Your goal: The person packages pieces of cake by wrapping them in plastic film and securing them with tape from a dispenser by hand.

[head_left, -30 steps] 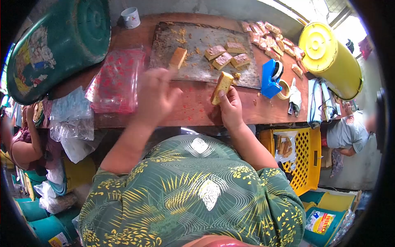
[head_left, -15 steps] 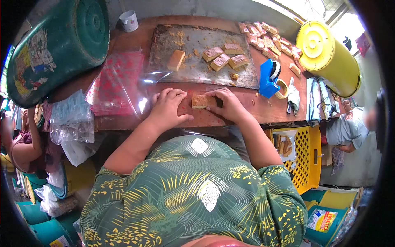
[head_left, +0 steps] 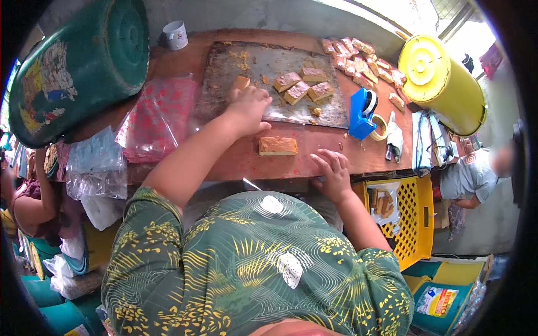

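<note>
A rectangular slice of cake (head_left: 278, 147) with a browned top lies by itself near the table's front edge, a thin clear plastic sheet seemingly under it. My left hand (head_left: 246, 112) reaches onto the dark metal tray (head_left: 221, 56), its fingers over the near part of another cake slice (head_left: 241, 83). Thumb and fingers are apart; any grip is hidden. To the right of the lone slice, my right hand (head_left: 333, 173) hovers at the table edge, fingers loosely spread and holding nothing. Several more cake slices (head_left: 297, 93) sit at the tray's right side among crumbs.
Wrapped slices (head_left: 358, 61) are piled at the back right beside a yellow bucket (head_left: 443, 84). A blue tape dispenser (head_left: 361, 115) stands right of the tray. Red-printed plastic wrappers (head_left: 159, 117) lie left, near a green drum (head_left: 84, 67). A yellow crate (head_left: 414, 224) is below right.
My right hand has let go of the slice and drawn back right and down. My left hand has moved forward from the table onto the tray's left slice.
</note>
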A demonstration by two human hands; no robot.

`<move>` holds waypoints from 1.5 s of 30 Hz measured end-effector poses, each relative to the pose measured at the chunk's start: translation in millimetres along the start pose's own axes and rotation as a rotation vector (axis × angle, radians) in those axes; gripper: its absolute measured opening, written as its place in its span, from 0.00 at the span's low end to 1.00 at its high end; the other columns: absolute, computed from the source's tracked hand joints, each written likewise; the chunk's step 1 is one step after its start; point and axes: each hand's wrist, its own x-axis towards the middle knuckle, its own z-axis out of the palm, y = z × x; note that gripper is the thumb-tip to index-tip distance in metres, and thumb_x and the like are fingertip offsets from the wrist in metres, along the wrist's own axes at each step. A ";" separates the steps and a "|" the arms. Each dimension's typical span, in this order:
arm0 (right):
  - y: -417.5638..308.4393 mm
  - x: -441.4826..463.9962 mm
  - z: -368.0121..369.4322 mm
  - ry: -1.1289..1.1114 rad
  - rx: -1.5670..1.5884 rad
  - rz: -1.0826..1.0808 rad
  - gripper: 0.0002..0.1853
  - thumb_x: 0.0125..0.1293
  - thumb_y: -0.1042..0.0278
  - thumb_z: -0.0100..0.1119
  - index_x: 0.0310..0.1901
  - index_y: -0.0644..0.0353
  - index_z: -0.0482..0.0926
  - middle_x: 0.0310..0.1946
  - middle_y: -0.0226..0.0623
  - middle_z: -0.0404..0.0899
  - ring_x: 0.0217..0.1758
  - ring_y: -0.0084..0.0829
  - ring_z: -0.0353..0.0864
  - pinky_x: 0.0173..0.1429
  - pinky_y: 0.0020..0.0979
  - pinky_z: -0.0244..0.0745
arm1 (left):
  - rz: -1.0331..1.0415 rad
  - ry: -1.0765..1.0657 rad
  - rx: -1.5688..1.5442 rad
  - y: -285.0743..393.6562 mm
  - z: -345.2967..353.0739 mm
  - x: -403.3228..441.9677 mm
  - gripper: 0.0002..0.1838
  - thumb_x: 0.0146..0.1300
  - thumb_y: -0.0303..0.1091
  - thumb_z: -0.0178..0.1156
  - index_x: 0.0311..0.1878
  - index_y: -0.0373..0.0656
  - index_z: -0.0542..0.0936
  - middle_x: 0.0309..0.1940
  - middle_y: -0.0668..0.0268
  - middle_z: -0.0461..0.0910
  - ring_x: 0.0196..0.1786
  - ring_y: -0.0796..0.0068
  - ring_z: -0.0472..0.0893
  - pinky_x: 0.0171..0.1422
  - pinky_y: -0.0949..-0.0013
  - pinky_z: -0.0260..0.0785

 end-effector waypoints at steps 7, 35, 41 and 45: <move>-53.3 49.0 -9.0 -0.016 0.393 -0.242 0.15 0.57 0.60 0.74 0.47 0.41 0.89 0.47 0.29 0.82 0.56 0.39 0.79 0.64 0.47 0.72 | 0.034 -0.257 -0.176 17.4 -35.6 15.1 0.12 0.63 0.43 0.71 0.44 0.49 0.84 0.60 0.67 0.82 0.67 0.61 0.77 0.70 0.46 0.66; -27.3 103.3 2.3 -0.112 0.780 0.402 0.06 0.68 0.72 0.71 0.40 0.62 0.82 0.34 0.37 0.84 0.36 0.32 0.85 0.44 0.36 0.80 | 0.019 0.070 -0.355 46.3 -19.9 -56.4 0.29 0.67 0.40 0.72 0.71 0.55 0.77 0.35 0.68 0.89 0.39 0.68 0.89 0.54 0.61 0.71; -3.5 80.7 37.7 -0.082 1.113 0.534 0.03 0.75 0.80 0.57 0.44 0.63 0.81 0.35 0.32 0.84 0.37 0.22 0.80 0.45 0.29 0.79 | -0.389 0.016 -1.298 10.3 17.3 -76.0 0.13 0.74 0.27 0.64 0.59 0.42 0.83 0.42 0.62 0.89 0.46 0.77 0.86 0.54 0.70 0.77; -7.4 84.7 33.3 -0.186 1.058 0.455 0.05 0.76 0.78 0.58 0.45 0.66 0.84 0.38 0.34 0.86 0.40 0.22 0.81 0.47 0.27 0.79 | -0.382 -0.263 -1.351 -0.1 0.9 -77.4 0.11 0.75 0.24 0.61 0.56 0.36 0.85 0.49 0.62 0.88 0.50 0.77 0.85 0.56 0.70 0.78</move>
